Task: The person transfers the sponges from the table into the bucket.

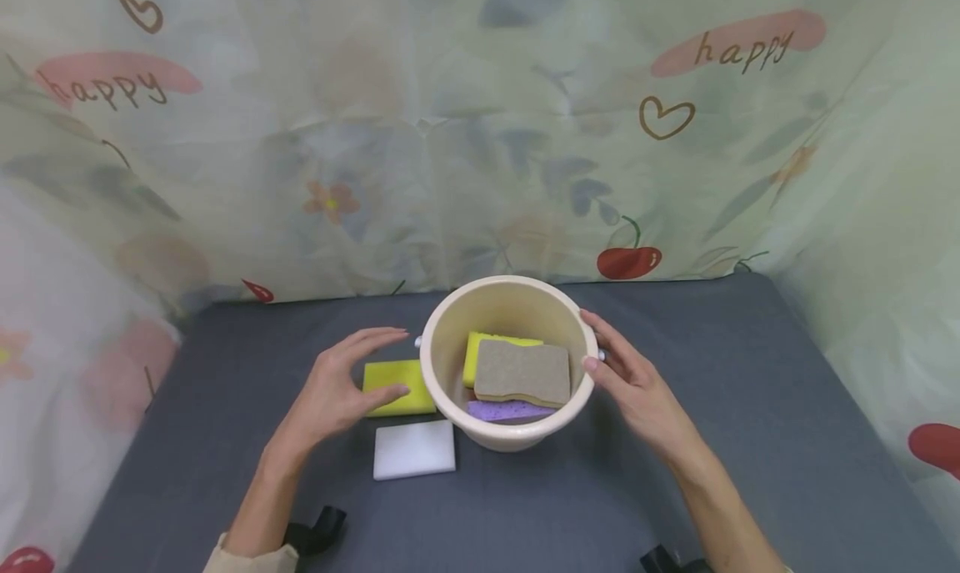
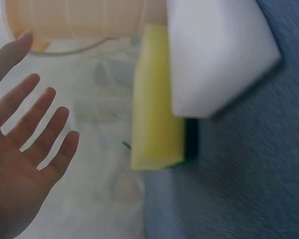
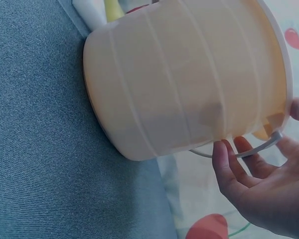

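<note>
A cream bucket (image 1: 506, 431) stands on the table with a yellow sponge (image 1: 471, 360), a grey-beige wavy-edged sponge (image 1: 522, 373) and a purple sponge (image 1: 510, 410) inside. My right hand (image 1: 645, 389) grips its right side, thumb at the rim and fingers around the handle joint. In the right wrist view the fingers (image 3: 222, 154) curl against the wall beside the thin handle (image 3: 261, 147). My left hand (image 1: 337, 389), thumb and fingers spread apart, hovers left of the bucket holding nothing. Beneath it lies a yellow sponge (image 1: 401, 381) with a dark green underside.
A white sponge (image 1: 415, 450) lies in front of the yellow one, close to the bucket's left side. Dark grey-blue cloth covers the table (image 1: 562, 506). Behind and at both sides hangs a printed curtain (image 1: 450, 181), meeting the table's back edge.
</note>
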Motion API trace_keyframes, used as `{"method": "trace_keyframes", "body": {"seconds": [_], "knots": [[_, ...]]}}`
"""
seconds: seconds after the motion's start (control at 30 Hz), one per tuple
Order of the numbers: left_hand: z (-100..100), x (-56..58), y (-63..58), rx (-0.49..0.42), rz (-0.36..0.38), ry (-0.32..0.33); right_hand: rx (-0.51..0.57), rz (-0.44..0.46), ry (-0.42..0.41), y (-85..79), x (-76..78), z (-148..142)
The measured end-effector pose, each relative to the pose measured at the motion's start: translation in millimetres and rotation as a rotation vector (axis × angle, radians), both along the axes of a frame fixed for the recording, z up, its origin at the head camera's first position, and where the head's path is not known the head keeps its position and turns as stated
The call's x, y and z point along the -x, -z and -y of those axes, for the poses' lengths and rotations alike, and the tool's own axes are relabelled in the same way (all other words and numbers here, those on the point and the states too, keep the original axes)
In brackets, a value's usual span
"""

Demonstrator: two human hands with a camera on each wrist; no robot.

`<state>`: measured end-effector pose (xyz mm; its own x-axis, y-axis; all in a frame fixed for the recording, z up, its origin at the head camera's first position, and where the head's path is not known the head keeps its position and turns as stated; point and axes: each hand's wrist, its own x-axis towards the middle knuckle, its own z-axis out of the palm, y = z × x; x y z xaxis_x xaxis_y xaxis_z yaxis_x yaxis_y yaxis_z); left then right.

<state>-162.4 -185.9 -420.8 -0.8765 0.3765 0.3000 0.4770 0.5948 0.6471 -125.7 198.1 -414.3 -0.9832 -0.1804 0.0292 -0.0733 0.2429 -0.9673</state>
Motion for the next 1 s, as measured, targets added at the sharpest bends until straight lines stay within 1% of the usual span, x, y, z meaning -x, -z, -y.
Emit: {"method": "trace_keyframes", "body": {"seconds": [0.17, 0.27, 0.53, 0.73, 0.87, 1.0], "knots": [[6, 2.9, 10.0, 0.042, 0.075, -0.035, 0.000, 0.000, -0.001, -0.3, -0.2, 1], [8, 5.1, 15.1, 0.061, 0.106, -0.049, -0.001, -0.001, -0.002, -0.5, -0.4, 1], [17, 12.9, 28.7, 0.068, 0.132, -0.062, 0.007, 0.001, -0.001, -0.5, -0.5, 1], [22, 18.0, 39.4, 0.056, 0.184, -0.049, 0.012, -0.009, -0.002, -0.9, 1.4, -2], [24, 18.5, 46.7, 0.081, 0.229, -0.038, 0.023, -0.023, -0.015, 0.4, 1.5, -2], [24, 18.5, 50.7, 0.098, 0.261, -0.029, 0.027, -0.019, -0.016, 1.3, 0.1, -2]]}}
